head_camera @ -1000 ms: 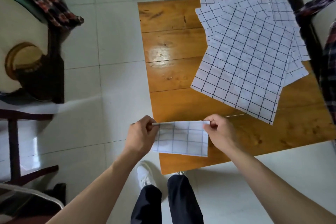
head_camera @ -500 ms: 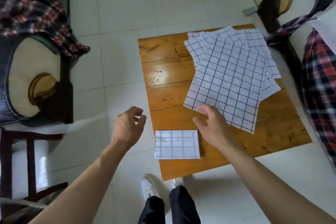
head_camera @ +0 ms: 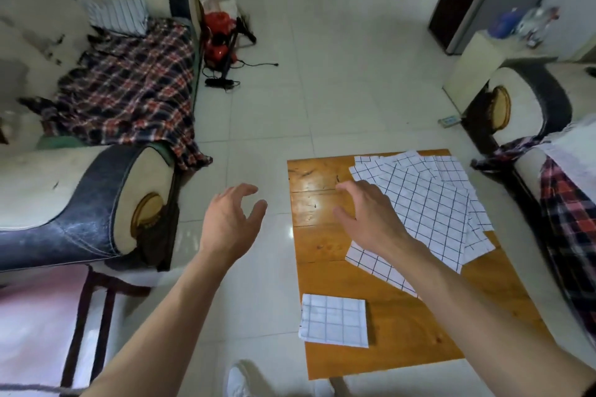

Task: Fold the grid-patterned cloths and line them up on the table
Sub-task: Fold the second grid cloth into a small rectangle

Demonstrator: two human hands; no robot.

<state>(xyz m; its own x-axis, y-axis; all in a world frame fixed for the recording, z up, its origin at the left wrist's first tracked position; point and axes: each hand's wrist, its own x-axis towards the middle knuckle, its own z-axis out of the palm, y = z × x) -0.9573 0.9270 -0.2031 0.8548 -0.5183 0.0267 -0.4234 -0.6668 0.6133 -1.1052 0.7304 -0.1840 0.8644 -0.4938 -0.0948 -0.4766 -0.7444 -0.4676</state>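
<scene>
A: Reaching now, both of your hands are empty. Your right hand (head_camera: 367, 216) hovers with loose, spread fingers over the left edge of the unfolded stack (head_camera: 429, 213), which lies fanned across the far right part of the table (head_camera: 322, 255). I cannot tell whether the fingertips touch the top sheet yet.

B: And the left?

A: Your left hand (head_camera: 230, 222) hangs relaxed and half-curled over the floor, off the table's left edge, gripping nothing.

B: What changed?

A: A second ago you pinched the folded cloth (head_camera: 333, 321) by its top edge with both hands. Half a second ago it was already set down and both hands had let go. It now rests flat at the near left corner of the table, slightly overhanging the left edge, well apart from the stack.

B: Meaning for the task?

A: One cloth is folded and placed; it starts the line. Judgement: several sheets remain in the stack, so you are early in the job. The next step is likely lifting the top sheet alone; the overlapping sheets could drag with it.
</scene>
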